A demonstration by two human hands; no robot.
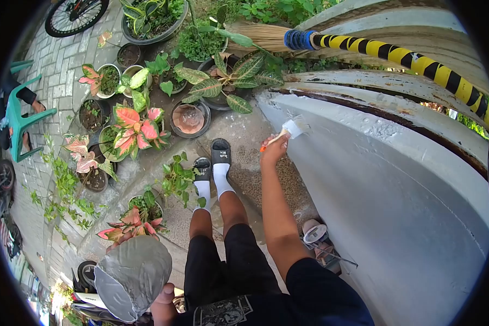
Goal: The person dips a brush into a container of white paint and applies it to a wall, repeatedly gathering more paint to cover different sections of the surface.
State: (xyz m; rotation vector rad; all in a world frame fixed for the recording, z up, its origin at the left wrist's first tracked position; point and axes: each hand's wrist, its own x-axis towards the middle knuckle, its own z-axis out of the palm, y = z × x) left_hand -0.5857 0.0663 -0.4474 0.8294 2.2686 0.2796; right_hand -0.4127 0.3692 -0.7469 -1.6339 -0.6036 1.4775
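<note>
Grey-smeared container point(133, 277) sits gripped in left hand point(164, 302); pale-bristled, orange-ended paintbrush point(292, 129) is clasped in right hand point(275, 149), arm outstretched at grey wall point(386, 201).

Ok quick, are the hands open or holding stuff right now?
Left hand: holding a grey-smeared container, most fingers hidden.
Right hand: closed, holding a paintbrush.

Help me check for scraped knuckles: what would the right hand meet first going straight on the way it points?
Probably the grey wall: the paintbrush in the right hand points at it, seemingly touching already, though depth leaves contact uncertain.
</note>
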